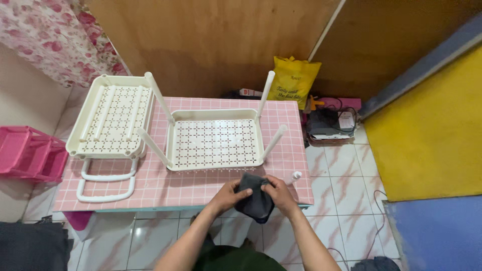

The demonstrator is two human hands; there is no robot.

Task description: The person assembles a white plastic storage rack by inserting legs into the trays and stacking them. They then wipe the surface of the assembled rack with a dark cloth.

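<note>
Here, both hands meet at the near edge of the pink tiled counter (175,185), holding one dark grey cloth (256,199) between them. The left hand (228,196) has its fingers curled shut on the cloth's left side, and the right hand (280,194) pinches the upper right corner, so each grip is closed on the fabric. The cloth hangs bunched over the counter's near rim, just in front of a cream perforated tray (215,142) that lies upside down in the middle of the counter with four white legs pointing up and outward. One white leg (274,142) slants up at the tray's right near corner, close to the right hand, and a short white peg (293,176) stands just right of that hand. To the left sits a stack of similar cream trays (111,119), partly overhanging the counter's far left corner, with two white U-shaped rails (106,186) lying nearer. A pink plastic rack (30,155) is on the floor at far left, and a yellow bag (293,80) leans against the wooden wall beyond the counter.
</note>
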